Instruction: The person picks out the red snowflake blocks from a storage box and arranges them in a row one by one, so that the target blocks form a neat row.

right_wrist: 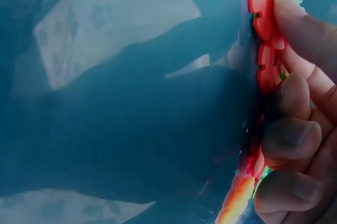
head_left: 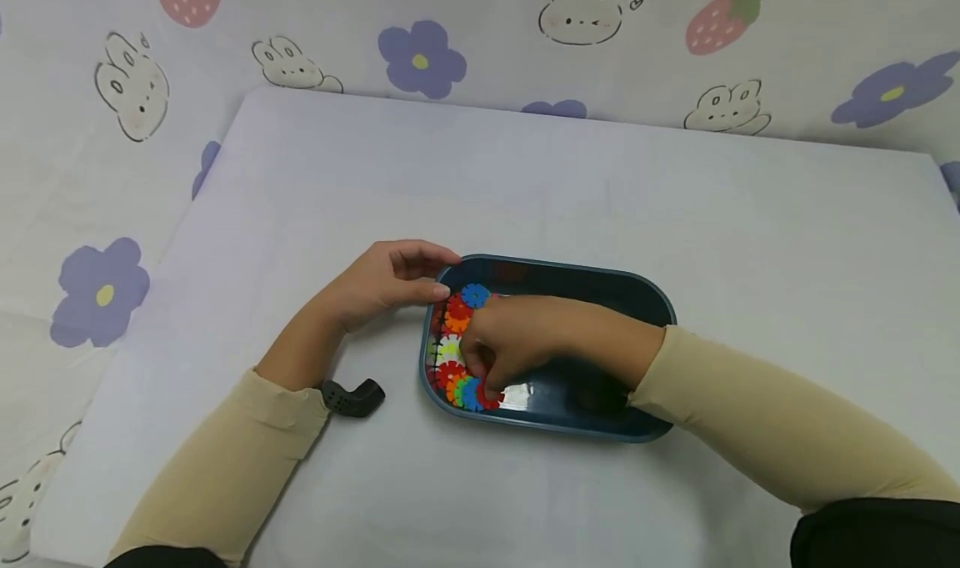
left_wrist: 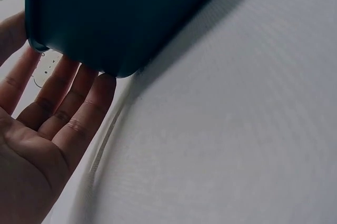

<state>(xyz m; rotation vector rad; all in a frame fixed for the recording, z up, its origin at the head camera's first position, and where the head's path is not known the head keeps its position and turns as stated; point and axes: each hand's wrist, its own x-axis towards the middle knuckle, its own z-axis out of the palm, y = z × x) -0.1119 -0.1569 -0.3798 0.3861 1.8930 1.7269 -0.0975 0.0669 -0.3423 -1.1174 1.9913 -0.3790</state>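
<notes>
A dark teal tray [head_left: 570, 426] lies on the white table, with colourful plastic snowflake discs [head_left: 452, 374] bunched along its left end. My left hand [head_left: 378, 280] holds the tray at its upper left corner, thumb at the rim. In the left wrist view its fingertips [left_wrist: 108, 79] touch the outer wall. My right hand [head_left: 517, 334] reaches into the tray from the right, fingers curled against the discs. Close up in the right wrist view, the thumb presses a red snowflake disc [right_wrist: 263, 3], and other discs stand on edge along the curled fingers, partly hidden by them.
A black curved piece [head_left: 356, 399] sits at the left wrist, beside the sleeve [head_left: 232, 459]. The white tabletop [head_left: 562, 184] stretches around the tray. Behind it hangs a cloth [head_left: 480, 17] printed with rabbits, flowers and strawberries.
</notes>
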